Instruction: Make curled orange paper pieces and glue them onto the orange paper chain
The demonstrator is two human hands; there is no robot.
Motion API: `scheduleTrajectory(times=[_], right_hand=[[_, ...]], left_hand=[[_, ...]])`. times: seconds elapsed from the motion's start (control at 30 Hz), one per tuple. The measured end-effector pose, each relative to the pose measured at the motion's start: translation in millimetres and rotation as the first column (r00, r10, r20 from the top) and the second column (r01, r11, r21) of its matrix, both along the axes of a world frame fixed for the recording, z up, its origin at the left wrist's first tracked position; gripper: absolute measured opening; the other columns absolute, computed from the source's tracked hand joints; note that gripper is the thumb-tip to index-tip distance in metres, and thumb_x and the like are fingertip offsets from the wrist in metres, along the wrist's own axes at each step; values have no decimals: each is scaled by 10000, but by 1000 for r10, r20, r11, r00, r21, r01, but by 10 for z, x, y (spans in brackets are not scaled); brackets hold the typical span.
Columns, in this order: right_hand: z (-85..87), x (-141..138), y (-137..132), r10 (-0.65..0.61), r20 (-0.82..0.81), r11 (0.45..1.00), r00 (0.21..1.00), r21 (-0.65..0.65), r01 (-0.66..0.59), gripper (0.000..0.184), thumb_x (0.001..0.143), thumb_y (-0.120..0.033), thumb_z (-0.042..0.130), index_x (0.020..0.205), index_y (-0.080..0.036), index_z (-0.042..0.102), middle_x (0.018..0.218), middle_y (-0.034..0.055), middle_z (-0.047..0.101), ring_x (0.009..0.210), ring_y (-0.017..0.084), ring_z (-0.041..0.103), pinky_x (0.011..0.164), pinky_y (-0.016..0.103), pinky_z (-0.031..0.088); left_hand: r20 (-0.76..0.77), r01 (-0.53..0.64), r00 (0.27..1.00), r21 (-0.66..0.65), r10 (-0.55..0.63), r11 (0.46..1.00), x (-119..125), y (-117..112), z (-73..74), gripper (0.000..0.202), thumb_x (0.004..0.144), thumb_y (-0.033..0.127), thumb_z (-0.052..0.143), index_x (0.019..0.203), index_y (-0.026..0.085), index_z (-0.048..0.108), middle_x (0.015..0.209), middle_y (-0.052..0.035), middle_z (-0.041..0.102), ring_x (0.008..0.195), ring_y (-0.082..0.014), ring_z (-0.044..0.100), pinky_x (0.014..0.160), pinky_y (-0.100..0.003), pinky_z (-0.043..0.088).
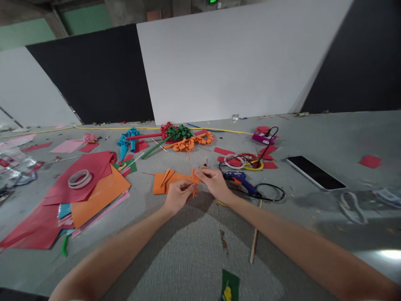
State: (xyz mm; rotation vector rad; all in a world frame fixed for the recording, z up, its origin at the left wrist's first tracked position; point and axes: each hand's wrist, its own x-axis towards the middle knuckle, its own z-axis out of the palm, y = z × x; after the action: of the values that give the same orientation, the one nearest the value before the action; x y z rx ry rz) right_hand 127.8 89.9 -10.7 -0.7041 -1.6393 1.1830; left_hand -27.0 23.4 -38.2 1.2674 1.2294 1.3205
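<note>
Both hands meet at a small folded piece of orange paper (pixel 195 176) in the middle of the floor. My left hand (pixel 179 195) pinches its lower left side between thumb and fingers. From the upper right, my right hand (pixel 213 180) grips the top of the same piece. Just left of it lie an orange paper rectangle (pixel 159 189) and narrow folded orange strips (pixel 167 177) on top. A blue glue gun (pixel 246 184) with an orange trigger rests right beside my right hand. The fingertips partly hide the held piece, so its exact fold cannot be made out.
Stacked coloured sheets (pixel 103 196) with tape rolls (pixel 79 179) lie left. Curled paper flowers (pixel 180 132) on paper-wrapped stems lie ahead. To the right are a purple power strip (pixel 264 139), a black cable (pixel 275 198) and a phone (pixel 315 172). A wooden stick (pixel 255 238) lies under my right forearm.
</note>
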Motion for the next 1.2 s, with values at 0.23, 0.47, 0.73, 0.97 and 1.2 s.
scheduleTrajectory(times=[0.23,0.47,0.73,0.97,1.2], right_hand=[[-115,-1,79,-87,-63,989,994,-122,79,500,888,-610,626,618,-193,570,596,-39,386,570,120,335,569,289,275],[-1,-3,6,-34,49,999,998,9,34,488,839,-603,684,609,-180,603,646,-9,491,627,136,417,612,295,329],[-46,10,32,-41,118,999,992,30,37,457,831,-585,688,633,-176,636,644,3,534,640,147,463,611,291,367],[-43,-3,28,18,171,999,985,43,-26,440,874,-587,644,705,-181,665,696,14,617,685,167,540,664,294,420],[-27,-11,-11,111,331,981,937,117,-158,369,909,-501,628,788,-166,724,760,33,665,703,168,565,681,296,414]], left_hand=[[61,-24,998,-1,24,1000,-17,21,-20,386,771,527,770,799,144,735,770,-76,751,658,-164,668,680,-279,518],[93,-35,995,-7,36,999,-29,19,26,360,789,513,755,782,155,725,765,-59,743,683,-157,657,717,-277,510],[95,-40,995,1,40,999,6,-17,115,353,827,482,716,697,160,654,592,-10,639,551,-119,576,603,-244,448],[207,-91,974,10,87,996,-9,-17,118,372,795,509,762,792,165,622,550,18,610,503,-114,562,581,-252,453],[330,-223,920,6,209,975,-40,33,132,403,733,511,815,731,178,587,558,57,525,516,-82,491,586,-239,415]])
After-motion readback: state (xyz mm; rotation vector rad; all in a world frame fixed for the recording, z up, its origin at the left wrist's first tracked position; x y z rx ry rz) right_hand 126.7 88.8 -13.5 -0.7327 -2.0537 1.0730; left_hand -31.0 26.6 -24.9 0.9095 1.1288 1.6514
